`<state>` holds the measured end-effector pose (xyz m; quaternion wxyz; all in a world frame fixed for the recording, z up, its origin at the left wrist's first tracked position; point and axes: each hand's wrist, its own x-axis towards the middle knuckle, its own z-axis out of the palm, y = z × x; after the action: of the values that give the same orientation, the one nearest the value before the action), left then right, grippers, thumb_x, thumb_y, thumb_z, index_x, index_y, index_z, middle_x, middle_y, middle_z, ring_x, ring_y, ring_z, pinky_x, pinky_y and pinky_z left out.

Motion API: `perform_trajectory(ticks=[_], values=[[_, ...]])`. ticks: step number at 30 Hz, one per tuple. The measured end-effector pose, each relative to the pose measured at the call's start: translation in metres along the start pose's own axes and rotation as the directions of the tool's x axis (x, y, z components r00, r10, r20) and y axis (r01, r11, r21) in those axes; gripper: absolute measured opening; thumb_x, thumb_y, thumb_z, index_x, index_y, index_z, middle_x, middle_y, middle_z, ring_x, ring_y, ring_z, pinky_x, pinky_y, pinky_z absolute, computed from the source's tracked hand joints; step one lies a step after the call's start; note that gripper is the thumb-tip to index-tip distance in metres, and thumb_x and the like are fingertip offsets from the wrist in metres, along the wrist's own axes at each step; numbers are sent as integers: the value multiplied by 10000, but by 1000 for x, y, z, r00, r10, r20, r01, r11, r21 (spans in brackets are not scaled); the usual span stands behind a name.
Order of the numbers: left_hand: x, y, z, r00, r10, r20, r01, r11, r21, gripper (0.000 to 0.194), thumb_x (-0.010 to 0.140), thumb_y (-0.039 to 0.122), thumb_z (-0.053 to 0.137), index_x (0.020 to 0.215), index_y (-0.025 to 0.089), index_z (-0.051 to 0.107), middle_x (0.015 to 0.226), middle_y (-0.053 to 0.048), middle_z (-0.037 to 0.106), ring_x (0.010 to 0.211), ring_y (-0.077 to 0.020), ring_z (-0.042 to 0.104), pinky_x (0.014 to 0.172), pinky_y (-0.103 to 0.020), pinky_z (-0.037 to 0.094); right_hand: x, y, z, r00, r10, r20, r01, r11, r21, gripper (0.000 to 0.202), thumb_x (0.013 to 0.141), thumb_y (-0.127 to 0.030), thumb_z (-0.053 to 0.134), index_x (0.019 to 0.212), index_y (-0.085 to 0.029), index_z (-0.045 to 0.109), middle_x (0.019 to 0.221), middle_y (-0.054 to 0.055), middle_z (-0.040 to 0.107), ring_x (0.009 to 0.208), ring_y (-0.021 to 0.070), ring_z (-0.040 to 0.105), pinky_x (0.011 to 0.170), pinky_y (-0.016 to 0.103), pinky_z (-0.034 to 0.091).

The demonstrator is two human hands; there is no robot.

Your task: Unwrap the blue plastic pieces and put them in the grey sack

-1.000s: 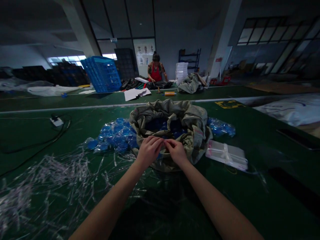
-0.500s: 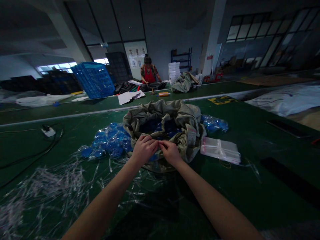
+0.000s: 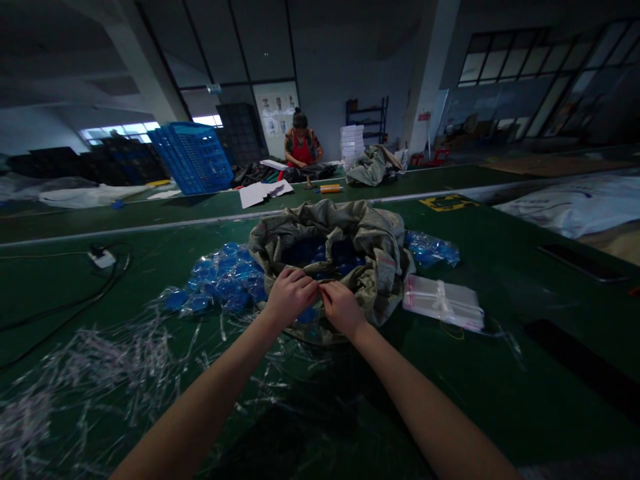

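In front of the woven sack (image 3: pixel 387 267), my left hand (image 3: pixel 291 293) and my right hand (image 3: pixel 342 308) meet with fingertips pinched together. A small clear plastic bag (image 3: pixel 307 315) with a blue piece in it hangs just under the fingers, and its top edge seems to be between them. The fingers partly hide it. The sack's rim is rolled down, and dark blue round pieces (image 3: pixel 345 252) lie inside. Left of the sack is a heap of blue pieces in clear bags (image 3: pixel 227 277); a smaller bagged group (image 3: pixel 431 248) lies to its right.
Torn plastic strips (image 3: pixel 125 363) litter the green table's left side. A tied stack of clear bags (image 3: pixel 443 302) and a phone (image 3: pixel 580 262) lie at right. A power plug with cables (image 3: pixel 103 258) is at left. Across the bench, a person (image 3: pixel 301 143) works near a blue crate (image 3: pixel 195 157).
The view has shifted slightly, so everything sits a little further right. My hands stay pinched together at the same spot by the sack. The person across the bench has moved their hands closer together.
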<state>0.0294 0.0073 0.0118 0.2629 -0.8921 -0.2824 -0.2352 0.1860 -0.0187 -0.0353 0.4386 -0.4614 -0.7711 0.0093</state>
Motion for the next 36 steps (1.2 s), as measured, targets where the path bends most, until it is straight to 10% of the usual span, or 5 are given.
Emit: perform_trajectory(ticks=[10,18,30,33,36], values=[[-3,-13,9,900,-416,-135,356,876,-324,97,794,162,586,832,181,673,831,-37,711,801,-182,603,752,-319,453,-3,-2,0,997,57,-55,-52,994,95,144,892,-135,487,892,-167,627,887,87,673,873,213,603,831,344,476],[-4,-5,-1,989,-147,-18,135,942,-308,175,864,267,557,955,214,697,974,-40,712,927,-204,580,833,-364,437,-3,-1,4,996,79,-39,-73,988,136,180,899,-118,442,911,-182,610,870,74,643,852,206,588,815,341,474],[-5,-5,4,985,-175,6,165,919,-358,162,880,268,546,865,213,698,901,-27,722,887,-183,592,822,-350,433,-2,-2,0,997,71,-34,-63,977,206,193,893,-119,442,932,-186,619,903,72,648,877,195,589,841,329,461],[-6,-1,7,933,-355,-48,291,828,-479,165,874,266,543,836,199,689,877,-42,716,865,-177,611,835,-336,456,-2,-4,-2,995,87,-39,-77,972,220,184,884,-124,446,907,-180,619,897,78,650,878,201,593,845,334,461],[-7,-10,7,734,-680,-12,504,555,-662,179,852,314,551,853,185,675,867,-50,703,803,-168,629,773,-306,493,-4,-5,-1,987,147,-57,-128,958,258,158,879,-150,459,881,-190,612,881,69,657,870,200,606,834,333,469]])
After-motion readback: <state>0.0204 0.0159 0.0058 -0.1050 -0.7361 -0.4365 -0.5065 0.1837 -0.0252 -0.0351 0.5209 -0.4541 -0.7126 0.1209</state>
